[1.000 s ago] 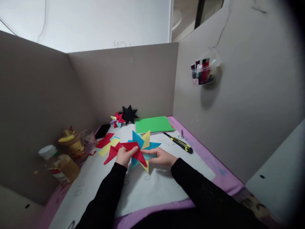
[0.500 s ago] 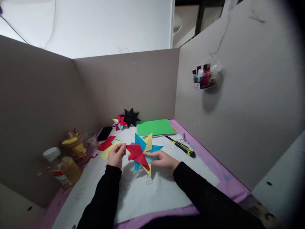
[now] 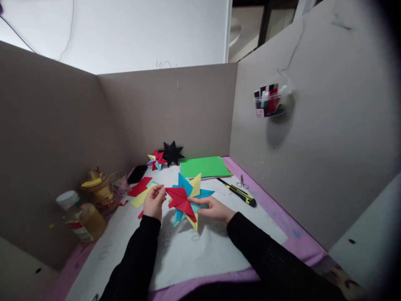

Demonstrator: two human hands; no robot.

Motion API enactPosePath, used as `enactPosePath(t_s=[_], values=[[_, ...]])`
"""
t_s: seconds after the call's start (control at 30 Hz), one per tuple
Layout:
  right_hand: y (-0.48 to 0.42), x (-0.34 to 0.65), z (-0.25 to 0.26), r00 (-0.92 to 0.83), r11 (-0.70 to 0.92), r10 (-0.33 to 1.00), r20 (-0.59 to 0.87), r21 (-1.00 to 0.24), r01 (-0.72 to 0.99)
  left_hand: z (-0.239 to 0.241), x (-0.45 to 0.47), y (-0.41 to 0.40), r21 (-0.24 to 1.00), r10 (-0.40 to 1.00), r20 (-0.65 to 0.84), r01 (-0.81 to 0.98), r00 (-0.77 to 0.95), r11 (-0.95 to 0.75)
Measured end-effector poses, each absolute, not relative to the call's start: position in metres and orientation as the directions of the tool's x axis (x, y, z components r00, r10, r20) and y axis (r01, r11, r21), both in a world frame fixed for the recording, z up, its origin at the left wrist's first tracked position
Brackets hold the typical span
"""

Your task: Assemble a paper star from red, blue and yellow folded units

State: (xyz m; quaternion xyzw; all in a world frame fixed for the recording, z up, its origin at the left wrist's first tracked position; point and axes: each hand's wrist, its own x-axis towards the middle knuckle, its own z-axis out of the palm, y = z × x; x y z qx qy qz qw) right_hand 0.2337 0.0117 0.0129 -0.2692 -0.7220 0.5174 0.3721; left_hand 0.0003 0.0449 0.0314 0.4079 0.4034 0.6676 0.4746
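Note:
A many-pointed folded paper star in red, blue and yellow is held over the white sheet. My right hand grips it from the right, its index finger lying across the front near the centre and the other fingers partly hidden behind. At the left, my left hand has its fingers curled in a pinch at the tip of a red point. Behind that hand lie yellow paper and red paper.
A yellow-black utility knife, small scissors and green paper lie beyond. Farther back are a small multicoloured star and a black star. A phone, cup and bottle line the left side.
My left hand has shifted slightly up and its fingers look a little looser at the red tip. The star and my right hand stay almost in place.

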Motion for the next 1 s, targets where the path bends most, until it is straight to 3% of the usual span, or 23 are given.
enactPosePath(t_s=[0.1, 0.2, 0.27, 0.67, 1.0], values=[[0.011, 0.233, 0.015, -0.574, 0.329, 0.775, 0.264, -0.944, 0.01, 0.032, 0.006, 0.04, 0.931, 0.979, 0.165, -0.308, -0.116, -0.194], [0.009, 0.233, 0.018, -0.603, 0.338, 0.753, 0.263, -0.941, 0.013, 0.03, 0.015, 0.033, 0.976, 0.988, 0.052, -0.215, 0.147, -0.02], [0.008, 0.233, 0.019, -0.618, 0.339, 0.742, 0.259, -0.941, 0.014, 0.028, 0.021, 0.029, 0.986, 0.978, -0.017, -0.156, 0.21, 0.051], [0.008, 0.23, 0.017, -0.635, 0.347, 0.723, 0.273, -0.938, -0.008, 0.023, 0.027, 0.028, 0.991, 0.994, 0.101, -0.087, -0.036, -0.104], [0.007, 0.228, 0.012, -0.629, 0.306, 0.731, 0.263, -0.951, -0.043, 0.026, 0.026, 0.028, 0.997, 0.994, 0.065, -0.054, 0.091, -0.06]])
